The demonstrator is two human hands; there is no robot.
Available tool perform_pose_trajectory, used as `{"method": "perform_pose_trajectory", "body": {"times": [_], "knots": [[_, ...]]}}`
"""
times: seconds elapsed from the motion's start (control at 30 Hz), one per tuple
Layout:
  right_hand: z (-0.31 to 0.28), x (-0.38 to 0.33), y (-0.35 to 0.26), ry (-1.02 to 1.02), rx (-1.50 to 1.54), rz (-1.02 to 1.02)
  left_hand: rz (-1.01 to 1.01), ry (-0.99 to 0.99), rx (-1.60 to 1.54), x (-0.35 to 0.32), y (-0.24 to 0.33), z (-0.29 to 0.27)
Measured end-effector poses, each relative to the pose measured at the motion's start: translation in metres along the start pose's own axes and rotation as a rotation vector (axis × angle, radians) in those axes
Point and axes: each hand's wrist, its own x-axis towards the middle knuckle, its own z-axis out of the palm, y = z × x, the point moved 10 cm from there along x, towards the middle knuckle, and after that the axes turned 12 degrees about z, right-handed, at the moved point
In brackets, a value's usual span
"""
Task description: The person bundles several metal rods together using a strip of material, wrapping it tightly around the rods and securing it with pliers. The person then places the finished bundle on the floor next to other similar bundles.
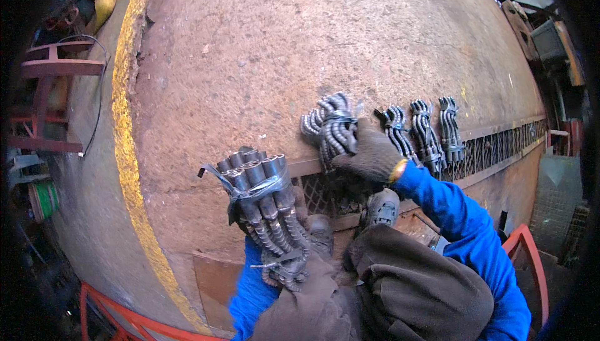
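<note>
Five bundles of ribbed steel rods are showing across a worn, rust-coloured concrete floor (262, 47) as a person in blue sleeves and dark knit gloves is crouching over them. One bundle (265, 213), bound with dark strapping and with threaded sleeves on its upper ends, is standing tilted in the left hand (294, 260), whose fingers are wrapping around its lower part. The right hand (369, 153) is reaching forward and closing its fingers over a second bundle (330, 127), which is lying on the floor at the edge of a long metal drain grate (494, 148). Three more tied bundles (425, 130) are lying in a row just beside it to the right, each across the grate's near rim. A yellow painted line (125, 135) is curving along the floor's left side, with red metal frames (50, 66) beyond it. The person's dark trousers and two grey shoes (381, 206) are filling the lower middle, the shoes resting near the grate.
</note>
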Motion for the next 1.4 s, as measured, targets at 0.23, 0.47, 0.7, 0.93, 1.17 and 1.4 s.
{"method": "perform_pose_trajectory", "body": {"times": [0.23, 0.47, 0.7, 0.93, 1.17, 1.4], "knots": [[0.033, 0.025, -0.018, -0.120, -0.267, 0.055, 0.150, 0.044, -0.124, 0.012, 0.017, -0.020], [0.039, 0.036, -0.007, -0.249, -0.201, 0.080, 0.211, -0.014, -0.387, 0.039, -0.004, -0.040], [0.057, 0.043, 0.006, -0.543, 0.142, 0.087, 0.264, -0.057, -0.400, 0.044, -0.003, -0.037], [0.054, 0.045, 0.020, -0.512, 0.386, 0.160, 0.318, 0.074, -0.166, 0.049, 0.034, -0.083], [-0.043, -0.037, -0.077, 0.516, -0.047, -0.409, 0.376, 0.176, -0.196, 0.041, 0.070, -0.038], [0.095, -0.071, -0.114, -0.445, 0.432, 0.070, 0.063, 0.194, -0.008, 0.036, 0.033, -0.048]]}}
